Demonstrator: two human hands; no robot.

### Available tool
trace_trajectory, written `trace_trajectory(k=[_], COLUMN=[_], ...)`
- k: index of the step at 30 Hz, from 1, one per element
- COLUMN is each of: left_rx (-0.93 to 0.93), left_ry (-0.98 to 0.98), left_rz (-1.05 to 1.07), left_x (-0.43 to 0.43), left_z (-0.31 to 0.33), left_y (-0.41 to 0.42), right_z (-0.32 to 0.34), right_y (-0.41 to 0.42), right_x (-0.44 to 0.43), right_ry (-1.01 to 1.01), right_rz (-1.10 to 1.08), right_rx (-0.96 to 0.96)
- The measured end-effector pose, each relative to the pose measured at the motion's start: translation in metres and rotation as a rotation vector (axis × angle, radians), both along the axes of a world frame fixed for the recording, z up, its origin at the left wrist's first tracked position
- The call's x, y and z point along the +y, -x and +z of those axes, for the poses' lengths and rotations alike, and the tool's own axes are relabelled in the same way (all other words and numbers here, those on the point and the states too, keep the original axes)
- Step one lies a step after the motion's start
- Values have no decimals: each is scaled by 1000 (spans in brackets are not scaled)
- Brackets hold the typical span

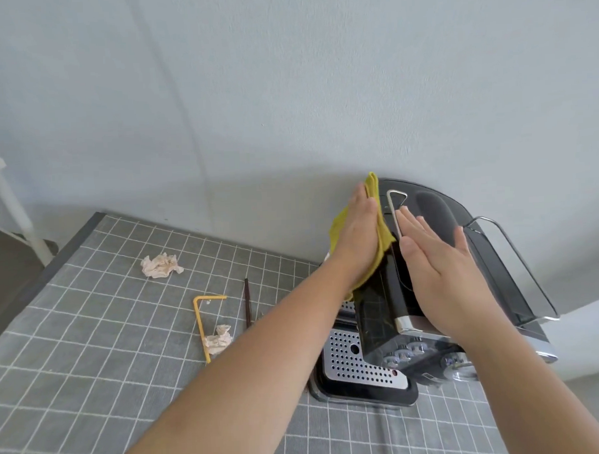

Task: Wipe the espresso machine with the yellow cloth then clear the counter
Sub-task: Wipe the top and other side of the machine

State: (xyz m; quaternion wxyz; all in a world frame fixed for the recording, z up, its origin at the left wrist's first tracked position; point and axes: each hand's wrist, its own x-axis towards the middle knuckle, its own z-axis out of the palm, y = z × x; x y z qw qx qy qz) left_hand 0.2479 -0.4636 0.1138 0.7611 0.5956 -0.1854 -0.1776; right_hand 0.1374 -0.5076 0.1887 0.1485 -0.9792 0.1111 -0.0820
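A black and chrome espresso machine (pixel 489 254) stands at the right of the counter against the wall. My left hand (pixel 359 238) presses the yellow cloth (pixel 373 187) flat against the machine's left side, fingers pointing up toward the wall. My right hand (pixel 435 266) lies flat and open on the machine's top, fingers spread. The perforated drip tray (pixel 354 364) shows below the machine's front. Two crumpled paper tissues lie on the counter, one (pixel 161 265) at the left and one (pixel 220 340) nearer me.
A grey checked cloth (pixel 92 370) covers the counter. A bent yellow straw (pixel 201 325) lies beside the nearer tissue, and a thin dark stick (pixel 247 303) lies just right of it. A white frame leg (pixel 16 213) stands at the far left.
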Motion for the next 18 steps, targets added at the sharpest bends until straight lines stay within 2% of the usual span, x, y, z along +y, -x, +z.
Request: trace_trajectory(k=[4, 8, 10, 15, 18], left_rx=[-43, -28, -52, 78, 57], left_ry=[-53, 72, 93, 70, -15], left_rz=[43, 56, 31, -3, -3], left_x=[4, 31, 41, 9, -5], left_z=[-10, -38, -35, -19, -13], left_y=[34, 132, 147, 51, 2], right_z=[-1, -1, -1, 0, -1], right_y=[1, 2, 2, 1, 1], right_x=[1, 1, 1, 2, 1], right_ry=[5, 19, 27, 26, 26], right_rz=[-12, -4, -5, -11, -6], right_rx=[-4, -3, -2, -8, -9])
